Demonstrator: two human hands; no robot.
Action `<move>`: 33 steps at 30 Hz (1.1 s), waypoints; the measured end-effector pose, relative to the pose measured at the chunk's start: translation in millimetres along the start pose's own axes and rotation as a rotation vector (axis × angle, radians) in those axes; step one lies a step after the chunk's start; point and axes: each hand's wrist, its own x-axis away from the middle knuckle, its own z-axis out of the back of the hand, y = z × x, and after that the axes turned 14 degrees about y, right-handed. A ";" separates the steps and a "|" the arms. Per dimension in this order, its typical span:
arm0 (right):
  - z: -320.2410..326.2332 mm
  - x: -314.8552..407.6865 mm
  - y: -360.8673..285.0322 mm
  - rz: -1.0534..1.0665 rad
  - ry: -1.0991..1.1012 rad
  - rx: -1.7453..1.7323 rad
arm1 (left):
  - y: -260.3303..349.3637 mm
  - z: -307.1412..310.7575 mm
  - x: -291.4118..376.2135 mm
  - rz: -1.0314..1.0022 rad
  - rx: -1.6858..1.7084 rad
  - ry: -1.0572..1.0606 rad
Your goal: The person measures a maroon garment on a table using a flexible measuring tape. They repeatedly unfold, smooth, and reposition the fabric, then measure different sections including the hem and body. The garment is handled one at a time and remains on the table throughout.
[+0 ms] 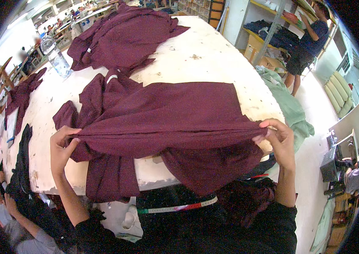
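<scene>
A maroon garment point(166, 111) lies across the near part of a pale worktable point(211, 54), its lower parts hanging over the front edge. My left hand point(63, 146) pinches it at the left between thumb and fingers. At the right, my right hand point(276, 139) pinches the other end of the same fold. The cloth between the hands is drawn into a straight, taut line. A white tag point(112, 78) shows near the garment's upper left. A measuring tape point(179, 208) crosses the dark clothing below the table edge.
A heap of maroon garments point(125, 35) covers the table's far end, beside a clear plastic bottle point(59, 60). Green cloth point(289, 101) hangs at the right edge. A co-worker handles dark cloth point(19, 181) at lower left; another person point(309, 41) stands by shelves at upper right.
</scene>
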 end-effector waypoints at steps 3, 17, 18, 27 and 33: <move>2.3 -10.6 11.1 0.084 0.019 0.026 | 8.0 2.3 1.2 -0.021 -0.034 0.001; 22.4 -61.8 41.9 0.714 0.323 0.720 | 59.3 -23.1 13.9 -0.386 -0.242 0.217; 24.0 -64.1 42.6 0.691 0.338 0.697 | 60.8 -24.1 13.6 -0.385 -0.228 0.206; 31.2 -48.8 3.1 0.105 -0.143 0.356 | 84.2 -28.9 12.9 0.262 -0.204 -0.113; 18.6 -63.5 -17.3 0.287 -0.424 0.786 | 93.7 -35.4 12.6 -0.210 -0.519 -0.401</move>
